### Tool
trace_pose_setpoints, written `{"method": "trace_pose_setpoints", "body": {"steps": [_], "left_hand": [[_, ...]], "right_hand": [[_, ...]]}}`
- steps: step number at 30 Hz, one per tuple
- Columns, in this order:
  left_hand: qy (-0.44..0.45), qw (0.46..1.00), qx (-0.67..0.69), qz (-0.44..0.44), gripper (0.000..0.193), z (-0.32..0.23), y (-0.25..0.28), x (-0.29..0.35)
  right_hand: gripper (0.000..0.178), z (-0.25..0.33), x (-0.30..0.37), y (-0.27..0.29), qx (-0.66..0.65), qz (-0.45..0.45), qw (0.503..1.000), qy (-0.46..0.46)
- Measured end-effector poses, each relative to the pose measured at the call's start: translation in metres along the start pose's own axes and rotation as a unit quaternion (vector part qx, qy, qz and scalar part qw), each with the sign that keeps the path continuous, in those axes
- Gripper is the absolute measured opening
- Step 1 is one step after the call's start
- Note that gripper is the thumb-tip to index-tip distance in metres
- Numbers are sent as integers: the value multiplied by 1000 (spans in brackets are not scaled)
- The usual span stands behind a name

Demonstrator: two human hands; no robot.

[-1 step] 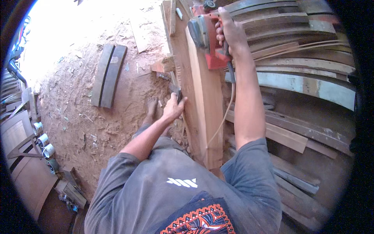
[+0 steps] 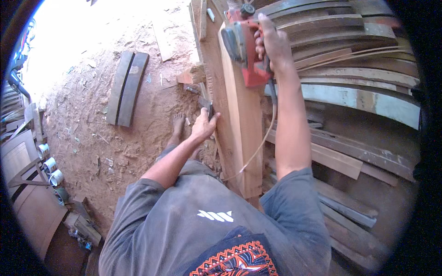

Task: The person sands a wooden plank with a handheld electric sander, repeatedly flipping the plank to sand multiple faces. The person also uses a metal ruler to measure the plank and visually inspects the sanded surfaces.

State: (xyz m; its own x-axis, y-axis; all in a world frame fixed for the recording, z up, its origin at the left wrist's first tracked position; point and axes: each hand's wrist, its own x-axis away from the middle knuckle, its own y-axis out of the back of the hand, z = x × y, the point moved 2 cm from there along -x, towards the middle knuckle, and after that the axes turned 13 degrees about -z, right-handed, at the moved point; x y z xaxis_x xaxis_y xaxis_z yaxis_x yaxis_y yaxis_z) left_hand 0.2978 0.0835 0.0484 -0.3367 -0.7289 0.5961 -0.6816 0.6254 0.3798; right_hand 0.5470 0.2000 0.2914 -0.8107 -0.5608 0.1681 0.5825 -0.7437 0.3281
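Observation:
My right hand point(image 2: 275, 43) is wrapped round the rear handle of a red and grey electric planer point(image 2: 251, 53). The planer rests at the far part of a long pale timber point(image 2: 246, 138), which lies lengthwise on a rough wooden bench point(image 2: 216, 69). From the planer's back a cable point(image 2: 260, 149) loops toward me across the timber. At the bench's left edge, my left hand point(image 2: 202, 126) is closed round a small dark piece point(image 2: 208, 106) whose kind I cannot make out. Its thumb points toward the bench edge.
Two dark curved boards point(image 2: 126, 89) lie on the dusty ground to the left. Stacked planks point(image 2: 350, 99) fill the right side. A wood block point(image 2: 191, 73) juts from the bench's left side. White cups point(image 2: 49, 164) and a wooden panel point(image 2: 20, 154) stand at far left.
The planer and my right hand have shifted slightly toward me. The cable's loop over the timber has swung. My left hand stays almost where it was.

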Motion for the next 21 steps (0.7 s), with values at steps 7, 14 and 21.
{"method": "trace_pose_setpoints", "body": {"steps": [7, 14, 21], "left_hand": [[-30, 999, 3, -30, 74, 7, -6, -10], [-132, 986, 29, -93, 59, 28, -24, -55], [-112, 982, 140, -68, 54, 33, -29, -75]], "right_hand": [[59, -47, 139, 78, 38, -23, 997, -66], [57, -104, 341, 189, 9, -37, 989, -143], [45, -143, 506, 269, 112, -15, 986, -124]]}}
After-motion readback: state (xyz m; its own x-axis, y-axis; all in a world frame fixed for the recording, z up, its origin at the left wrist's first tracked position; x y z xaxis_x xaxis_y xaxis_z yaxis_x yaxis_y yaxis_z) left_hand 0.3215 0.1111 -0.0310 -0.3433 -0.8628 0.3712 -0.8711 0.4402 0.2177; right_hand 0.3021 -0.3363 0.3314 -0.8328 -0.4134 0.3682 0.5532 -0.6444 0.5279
